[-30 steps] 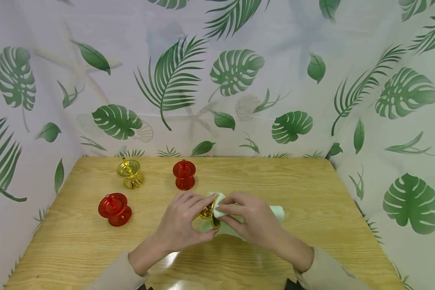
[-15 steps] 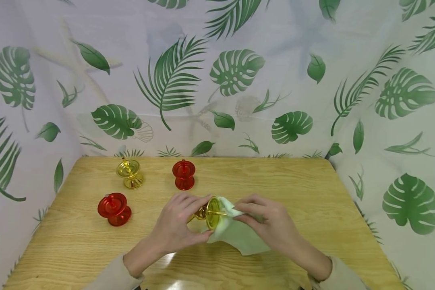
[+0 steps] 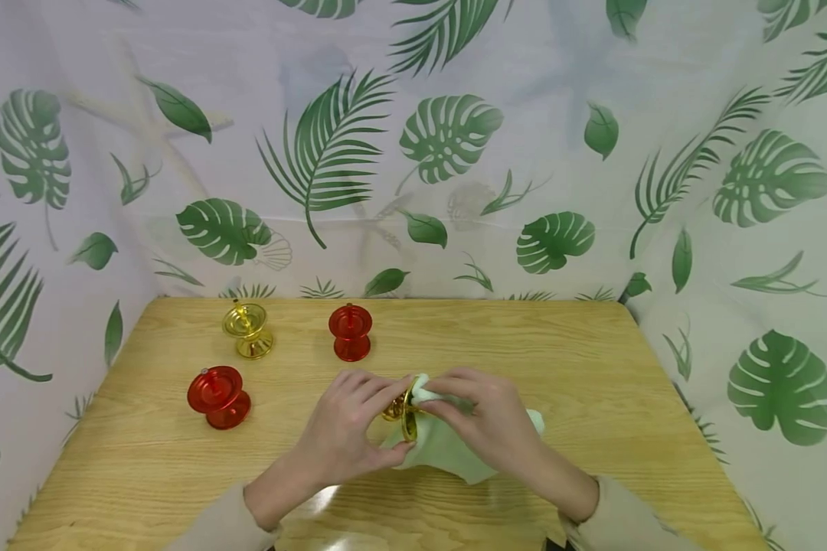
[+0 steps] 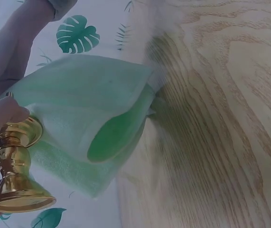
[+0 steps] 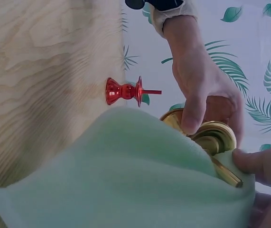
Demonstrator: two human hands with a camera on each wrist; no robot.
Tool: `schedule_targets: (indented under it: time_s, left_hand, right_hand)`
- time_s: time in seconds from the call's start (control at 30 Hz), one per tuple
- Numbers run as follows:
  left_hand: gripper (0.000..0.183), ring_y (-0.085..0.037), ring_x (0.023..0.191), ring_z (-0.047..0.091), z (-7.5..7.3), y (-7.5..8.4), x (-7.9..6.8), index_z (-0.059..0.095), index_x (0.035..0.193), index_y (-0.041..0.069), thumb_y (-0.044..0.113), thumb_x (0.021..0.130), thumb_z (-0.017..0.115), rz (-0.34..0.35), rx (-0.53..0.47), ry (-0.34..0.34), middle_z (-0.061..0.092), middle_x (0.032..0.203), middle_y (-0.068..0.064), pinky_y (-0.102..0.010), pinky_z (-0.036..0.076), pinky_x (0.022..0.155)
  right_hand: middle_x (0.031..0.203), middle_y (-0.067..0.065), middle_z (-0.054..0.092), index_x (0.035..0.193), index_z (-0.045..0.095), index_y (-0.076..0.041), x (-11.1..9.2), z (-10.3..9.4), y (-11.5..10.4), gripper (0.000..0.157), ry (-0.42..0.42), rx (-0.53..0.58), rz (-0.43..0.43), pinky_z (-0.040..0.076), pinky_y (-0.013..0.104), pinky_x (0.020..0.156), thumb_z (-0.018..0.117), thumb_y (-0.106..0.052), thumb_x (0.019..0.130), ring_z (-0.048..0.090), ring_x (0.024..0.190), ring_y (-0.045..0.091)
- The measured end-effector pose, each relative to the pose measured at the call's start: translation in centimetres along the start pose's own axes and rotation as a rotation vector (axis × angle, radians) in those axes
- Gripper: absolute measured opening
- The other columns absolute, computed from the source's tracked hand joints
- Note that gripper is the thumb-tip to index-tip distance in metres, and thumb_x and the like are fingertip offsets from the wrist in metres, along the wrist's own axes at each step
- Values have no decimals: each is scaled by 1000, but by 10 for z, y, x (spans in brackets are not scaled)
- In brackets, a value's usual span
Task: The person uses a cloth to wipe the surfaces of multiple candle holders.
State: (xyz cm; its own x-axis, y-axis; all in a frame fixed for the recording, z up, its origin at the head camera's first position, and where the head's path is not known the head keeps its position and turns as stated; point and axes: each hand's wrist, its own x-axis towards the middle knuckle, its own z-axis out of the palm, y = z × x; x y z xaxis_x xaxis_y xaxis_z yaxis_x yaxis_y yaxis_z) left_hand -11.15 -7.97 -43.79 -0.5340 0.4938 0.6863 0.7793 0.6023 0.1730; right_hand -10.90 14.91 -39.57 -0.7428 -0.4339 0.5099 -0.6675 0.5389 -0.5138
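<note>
My left hand (image 3: 344, 428) grips a gold oil lamp (image 3: 410, 430) by its bowl, with the lamp tipped on its side and the bowl facing right. My right hand (image 3: 491, 419) pinches a pale green cloth (image 3: 448, 451) and presses a fold of it into the bowl. In the right wrist view, the lamp's thin central tube (image 5: 228, 173) sticks out beside the cloth, near the right thumb. The left wrist view shows the lamp's flared base (image 4: 21, 199) pointing down. Much of the cloth hangs loose below the hands.
Two red oil lamps stand upright, one at the left (image 3: 217, 394) and one farther back (image 3: 351, 333). Another gold oil lamp (image 3: 248, 330) stands at the back left of the wooden table (image 3: 558, 344). A leaf-patterned curtain (image 3: 358, 168) encloses the back and sides.
The right hand drew back right along the central tube with the cloth, then returned left to the bowl. The lamp's bowl turned briefly toward the camera and back. The other lamps stay put.
</note>
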Motion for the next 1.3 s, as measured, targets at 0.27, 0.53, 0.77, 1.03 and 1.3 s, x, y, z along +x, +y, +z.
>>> schedule_targets:
  time_s: [0.27, 0.53, 0.77, 1.03, 1.3]
  left_hand:
    - [80, -15, 99, 68, -4, 2, 0, 72, 134, 10, 38, 64, 99, -58, -76, -59, 79, 108, 2, -38, 57, 93]
    - [77, -13, 102, 68, -11, 4, 1, 72, 134, 12, 38, 66, 98, -158, -169, -167, 79, 115, 3, -40, 57, 95]
    - [78, -11, 95, 66, -9, 6, 1, 71, 136, 14, 40, 68, 97, -132, -144, -140, 79, 108, 5, -37, 57, 90]
    - [78, -12, 98, 68, -10, 4, -3, 71, 135, 12, 37, 66, 96, -132, -116, -114, 79, 106, 4, -39, 59, 93]
    - [79, -13, 99, 69, -10, 3, -4, 70, 137, 12, 37, 67, 96, -119, -116, -101, 79, 110, 3, -40, 58, 94]
  right_hand:
    - [94, 2, 78, 99, 84, -10, -3, 5, 3, 26, 17, -160, -302, 59, 18, 68, 92, -6, 75, 73, 76, 12]
    - [103, 0, 78, 104, 81, -16, -6, 4, 9, 21, 48, -326, -566, 62, 25, 70, 87, -14, 84, 74, 83, 14]
    - [100, -2, 78, 102, 84, -14, -11, 1, 6, 28, 18, -286, -411, 61, 23, 68, 93, -15, 75, 75, 85, 12]
    - [101, 3, 77, 104, 82, -13, -18, -15, 6, 13, 20, -218, -373, 62, 24, 72, 82, -16, 91, 75, 85, 16]
    - [101, 2, 78, 107, 82, -14, -19, -20, 7, 19, 25, -146, -334, 60, 19, 72, 83, -13, 88, 75, 83, 14]
